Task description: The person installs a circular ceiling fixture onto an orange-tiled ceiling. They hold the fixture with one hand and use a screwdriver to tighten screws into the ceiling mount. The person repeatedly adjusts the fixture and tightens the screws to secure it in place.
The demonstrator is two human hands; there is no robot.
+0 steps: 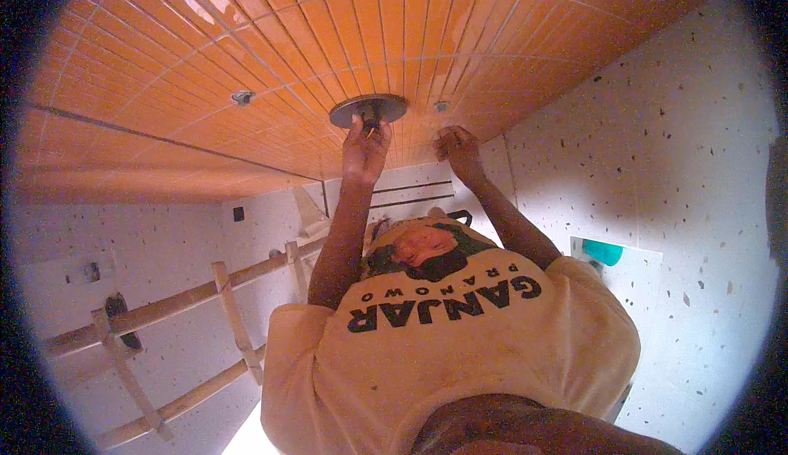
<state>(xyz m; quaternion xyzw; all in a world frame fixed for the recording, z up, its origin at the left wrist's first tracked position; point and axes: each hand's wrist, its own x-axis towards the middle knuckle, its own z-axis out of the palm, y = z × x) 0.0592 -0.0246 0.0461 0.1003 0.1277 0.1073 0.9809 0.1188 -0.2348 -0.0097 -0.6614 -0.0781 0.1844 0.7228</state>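
A dark round plate (343,114) sits against the orange tiled wall (427,36). From its middle sticks out a short dark knob (371,115), and the fingertips of my left hand (365,153) are closed around it from below. My right hand (460,148) is raised to the right of the plate, fingers curled together; whatever they hold, if anything, is hidden. Just above it, a small metal pipe fitting (442,106) pokes out of the tiles. A second metal fitting (242,98) protrudes to the left of the plate.
A wooden ladder-like frame (226,291) stands at the lower left. Speckled white wall panels (673,118) rise on the right, where a recess holds a green object (602,251). A small black box (238,213) is on the white wall at left.
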